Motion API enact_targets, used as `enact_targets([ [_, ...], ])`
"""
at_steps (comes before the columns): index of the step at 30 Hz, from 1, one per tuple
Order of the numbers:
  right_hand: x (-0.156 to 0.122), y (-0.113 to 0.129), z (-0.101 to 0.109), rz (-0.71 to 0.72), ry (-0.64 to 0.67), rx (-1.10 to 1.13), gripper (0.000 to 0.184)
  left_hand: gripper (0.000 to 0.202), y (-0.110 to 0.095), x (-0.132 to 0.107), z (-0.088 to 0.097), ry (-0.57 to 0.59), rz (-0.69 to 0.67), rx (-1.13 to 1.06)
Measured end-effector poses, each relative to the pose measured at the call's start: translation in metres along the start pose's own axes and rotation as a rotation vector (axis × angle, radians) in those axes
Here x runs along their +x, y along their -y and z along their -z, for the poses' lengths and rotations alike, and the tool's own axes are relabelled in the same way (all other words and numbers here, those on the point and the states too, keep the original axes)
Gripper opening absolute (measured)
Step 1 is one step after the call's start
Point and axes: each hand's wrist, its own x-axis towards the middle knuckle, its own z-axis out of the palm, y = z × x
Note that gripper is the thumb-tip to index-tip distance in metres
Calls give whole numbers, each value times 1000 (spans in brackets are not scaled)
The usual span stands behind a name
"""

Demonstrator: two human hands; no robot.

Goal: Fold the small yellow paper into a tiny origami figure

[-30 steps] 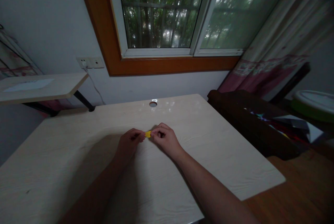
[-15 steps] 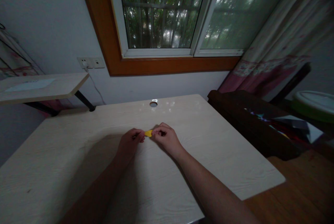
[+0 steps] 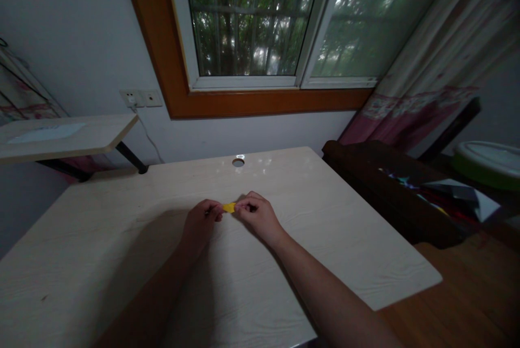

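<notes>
Between my two hands is a small yellow piece [image 3: 229, 207], thin and folded-looking, perhaps paper; its exact kind is too small to make out. My left hand [image 3: 202, 220] pinches its left end between thumb and fingers. At the other end, the fingertips of my right hand [image 3: 258, 214] are closed on it too. Both hands are low over the pale wood-grain desk [image 3: 260, 283], near its middle, and the fingers hide the ends of the piece.
A raised shelf [image 3: 101, 142] on black legs stands at the desk's left, a paper sheet [image 3: 46, 132] on it. Near the back edge is a round cable hole [image 3: 238, 162]. Right of the desk is a dark wooden piece of furniture [image 3: 377, 191] bearing papers and a green tub [image 3: 487, 166].
My left hand has shifted slightly left, and a little more of the yellow piece shows between the fingers. My right hand keeps its pinch, nearly still.
</notes>
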Motion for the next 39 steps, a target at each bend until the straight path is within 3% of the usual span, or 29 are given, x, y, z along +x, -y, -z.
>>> enact_targets([
  [19, 1, -4, 2, 2, -13, -10, 6, 27, 11, 2, 0, -2, -50, -155],
  [28, -2, 0, 0, 30, 57, 6, 8, 26, 11, 0, -1, 56, -102, -26],
  [39, 2, -5, 1, 13, -22, -46, 7, 25, 10, 1, 2, 28, -27, -72],
])
